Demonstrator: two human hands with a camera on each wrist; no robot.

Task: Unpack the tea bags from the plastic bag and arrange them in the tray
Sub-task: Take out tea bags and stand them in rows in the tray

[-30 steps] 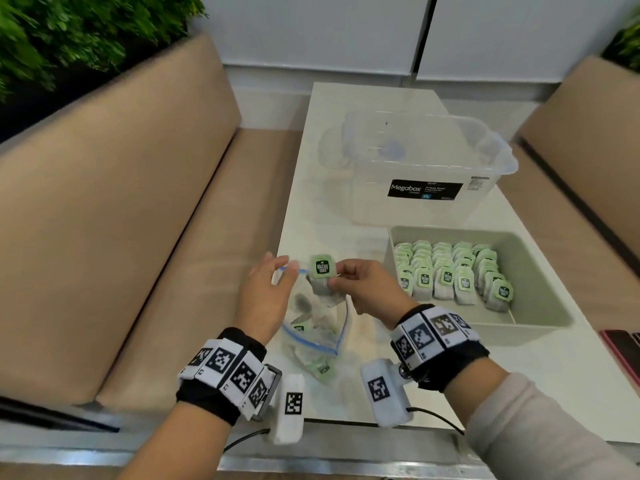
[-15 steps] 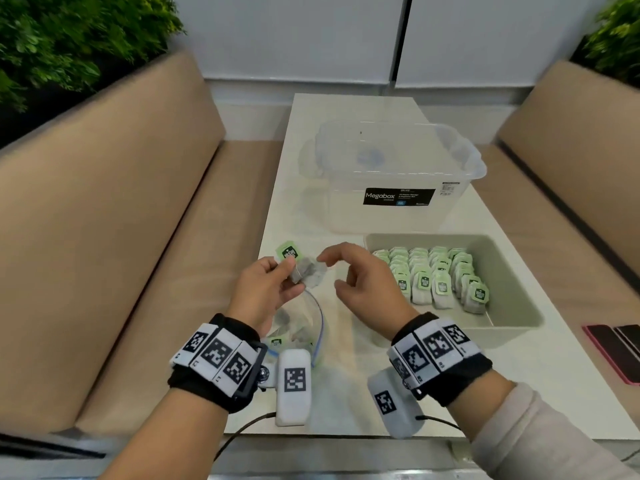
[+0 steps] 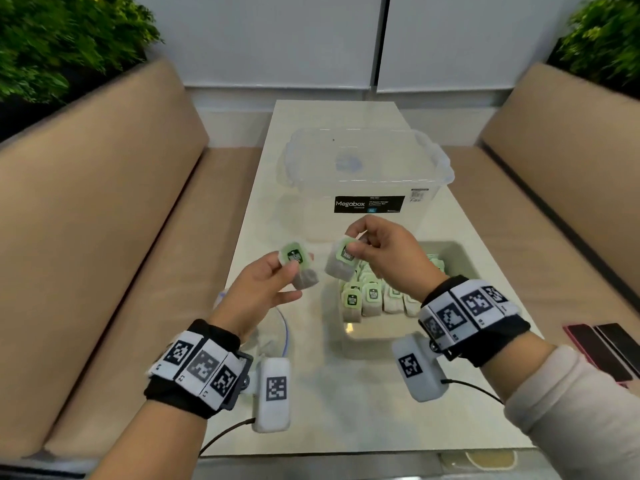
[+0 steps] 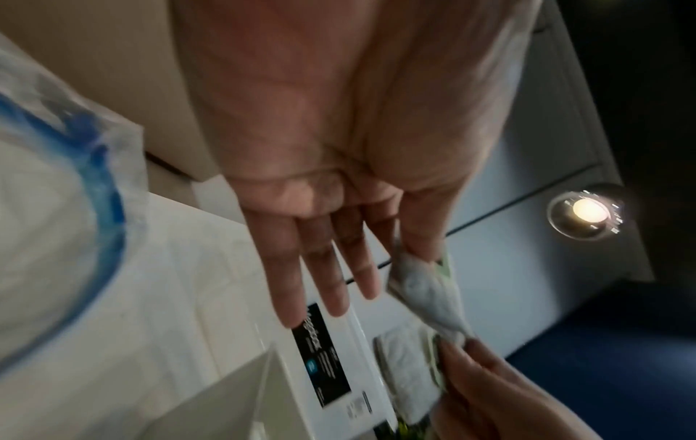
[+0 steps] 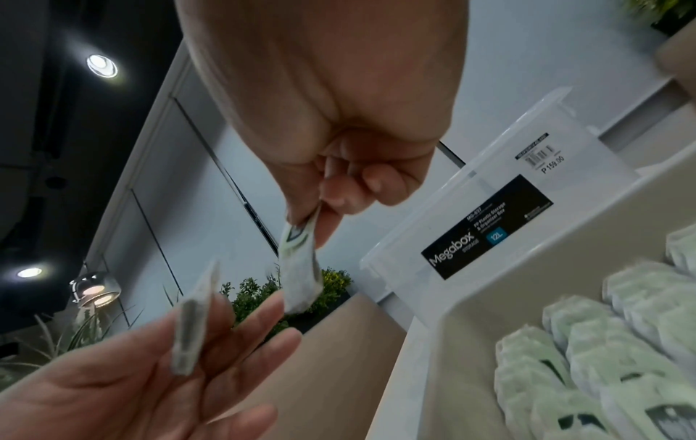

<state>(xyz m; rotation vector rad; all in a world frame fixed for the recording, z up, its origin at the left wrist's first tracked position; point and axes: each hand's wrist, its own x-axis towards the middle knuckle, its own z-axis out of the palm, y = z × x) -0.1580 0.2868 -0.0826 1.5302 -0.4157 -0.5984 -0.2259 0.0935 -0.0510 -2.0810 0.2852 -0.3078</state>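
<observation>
Each hand holds one tea bag above the table. My left hand [image 3: 282, 264] pinches the green tag of a tea bag [image 3: 300, 268], its other fingers straight [image 4: 331, 285]; the pouch [image 4: 425, 291] hangs from thumb and forefinger. My right hand [image 3: 354, 249] pinches a second tea bag [image 3: 342, 262] by its tag, the pouch [image 5: 299, 268] dangling over the tray's left end. The grey-green tray [image 3: 460, 268] holds several rows of upright tea bags [image 3: 372, 296]. The clear plastic bag [image 3: 277, 329] with a blue zip [image 4: 103, 184] lies under my left wrist, mostly hidden.
A clear Megabox storage box [image 3: 367, 168] stands just behind the tray. Two phones [image 3: 606, 351] lie at the table's right edge. Tan bench seats flank the table on both sides. The tray's right half [image 3: 464, 258] shows a bare floor.
The tea bags that came out of the plastic bag together have been separated: each hand now holds one. Both hands have risen and moved right, towards the tray.
</observation>
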